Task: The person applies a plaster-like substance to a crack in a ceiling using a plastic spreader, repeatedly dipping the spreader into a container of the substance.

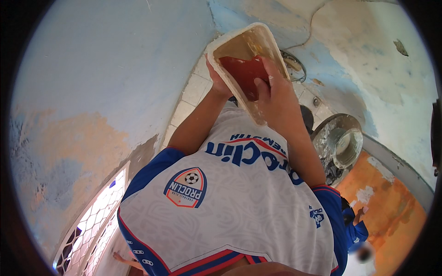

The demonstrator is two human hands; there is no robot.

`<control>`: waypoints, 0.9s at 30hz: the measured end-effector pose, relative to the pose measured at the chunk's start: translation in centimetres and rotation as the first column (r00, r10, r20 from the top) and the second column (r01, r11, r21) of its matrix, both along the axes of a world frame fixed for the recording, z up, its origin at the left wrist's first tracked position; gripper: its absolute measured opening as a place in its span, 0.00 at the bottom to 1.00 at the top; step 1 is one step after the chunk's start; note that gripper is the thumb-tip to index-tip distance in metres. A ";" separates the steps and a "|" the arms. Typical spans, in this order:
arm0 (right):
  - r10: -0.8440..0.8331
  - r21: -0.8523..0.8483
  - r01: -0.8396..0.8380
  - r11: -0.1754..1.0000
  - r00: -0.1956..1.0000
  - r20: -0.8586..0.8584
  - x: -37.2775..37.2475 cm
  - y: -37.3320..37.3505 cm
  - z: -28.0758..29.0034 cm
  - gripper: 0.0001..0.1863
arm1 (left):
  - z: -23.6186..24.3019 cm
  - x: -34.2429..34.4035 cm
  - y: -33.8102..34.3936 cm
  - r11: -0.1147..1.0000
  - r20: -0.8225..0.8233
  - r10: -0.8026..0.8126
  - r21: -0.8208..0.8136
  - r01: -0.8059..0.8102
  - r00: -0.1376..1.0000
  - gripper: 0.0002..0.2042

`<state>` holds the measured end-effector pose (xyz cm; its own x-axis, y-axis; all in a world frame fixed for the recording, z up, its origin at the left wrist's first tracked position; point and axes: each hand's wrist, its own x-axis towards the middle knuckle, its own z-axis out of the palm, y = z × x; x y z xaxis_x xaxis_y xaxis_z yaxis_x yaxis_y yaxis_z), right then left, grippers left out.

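Note:
A long, off-white plastic trough (pixel 258 32), smeared with dried plaster, is held up and tilted in front of my chest. My left hand (pixel 217 79) grips its left side, with most of the fingers hidden behind the wall of the trough. In my right hand (pixel 280 99) is a flat red plastic spreader (pixel 241 73), pinched between thumb and fingers. The spreader is down inside the trough, over a beige, pasty residue. Whether its edge touches the bottom I cannot tell.
Right of me stands a plaster-stained bucket (pixel 345 145) on or by a dirty round basin (pixel 327 131). A dark coil (pixel 299 69) lies by the far wall. Patchy blue walls (pixel 101 60) rise close on the left. Another person's blue sleeve (pixel 357 232) shows at lower right, by an orange wall (pixel 386 207).

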<state>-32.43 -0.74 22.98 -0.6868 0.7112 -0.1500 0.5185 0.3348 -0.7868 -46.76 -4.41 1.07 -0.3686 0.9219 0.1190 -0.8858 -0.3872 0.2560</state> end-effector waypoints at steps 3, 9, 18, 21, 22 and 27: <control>-0.037 -0.066 0.034 0.997 0.999 -0.039 0.5 0.6 0.9 0.25 | 1.1 -0.1 0.1 0.998 -0.065 0.031 -0.052 -0.034 0.997 0.45; -0.167 -0.372 0.058 0.927 0.949 -0.269 1.6 3.7 -1.2 0.24 | 4.7 -0.7 0.1 0.979 -0.169 -0.070 -0.199 0.036 0.983 0.46; -0.349 -0.571 0.094 0.815 0.867 -0.355 3.5 6.6 -0.2 0.29 | 5.1 -0.5 0.9 0.936 -0.142 -0.149 -0.338 0.094 0.978 0.43; -0.429 -0.537 0.146 0.831 0.784 -0.449 3.4 6.5 -0.5 0.31 | 6.3 0.2 0.8 0.932 -0.128 -0.132 -0.355 0.079 0.983 0.44; -0.419 -0.533 0.138 0.834 0.788 -0.451 3.4 6.4 -0.3 0.31 | 6.2 0.2 0.6 0.934 -0.129 -0.122 -0.351 0.070 0.984 0.44; -0.412 -0.439 0.165 0.883 0.720 -0.559 2.6 5.5 0.2 0.25 | 8.2 0.0 -0.1 0.950 0.026 -0.145 -0.275 0.146 0.989 0.47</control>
<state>-29.83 4.73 23.20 -0.4778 0.8778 -0.0341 -0.1020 -0.0940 -0.9903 -46.74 -4.46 9.28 -0.2277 0.9622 -0.1491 -0.9289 -0.1687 0.3298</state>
